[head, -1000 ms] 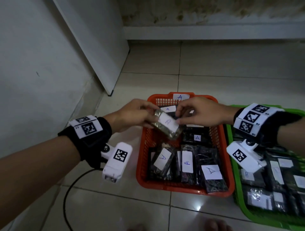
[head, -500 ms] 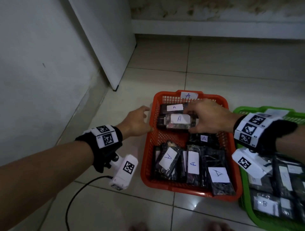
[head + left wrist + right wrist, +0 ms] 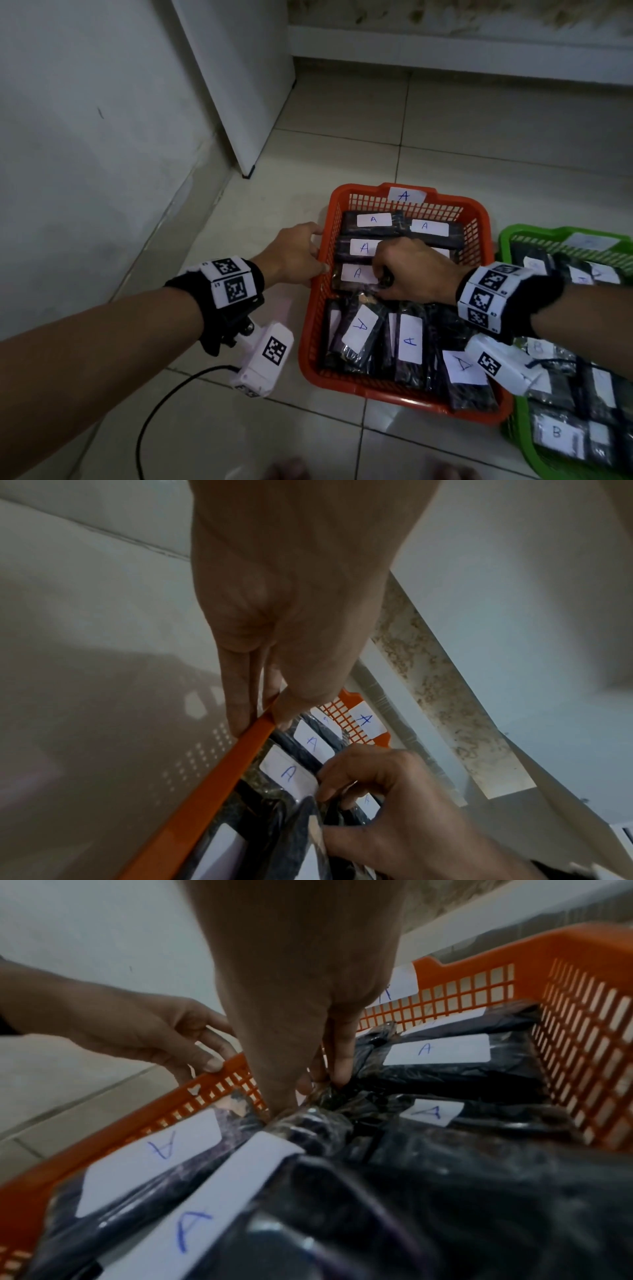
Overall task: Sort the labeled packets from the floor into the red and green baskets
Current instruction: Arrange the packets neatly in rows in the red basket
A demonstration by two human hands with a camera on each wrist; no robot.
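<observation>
The red basket (image 3: 308,329), tagged A, holds several dark packets with white A labels. My right hand (image 3: 381,278) is inside it and pinches the end of one A packet (image 3: 356,274) lying by the basket's left wall; in the right wrist view my right hand's fingertips (image 3: 337,1069) bunch the packet's plastic (image 3: 318,1118). My left hand (image 3: 321,251) grips the basket's left rim, thumb inside and fingers (image 3: 240,712) outside the rim (image 3: 219,772). The green basket (image 3: 548,233) at the right holds packets labelled B.
A white panel (image 3: 239,85) leans against the wall at the back left. A black cable (image 3: 150,411) curls on the tiled floor near my left arm. Bare toes (image 3: 291,469) show at the bottom edge. The two baskets sit side by side.
My right hand lowered the A packet into the red basket and set it by the left wall. My left hand let go of the packet and took hold of the basket's rim.
</observation>
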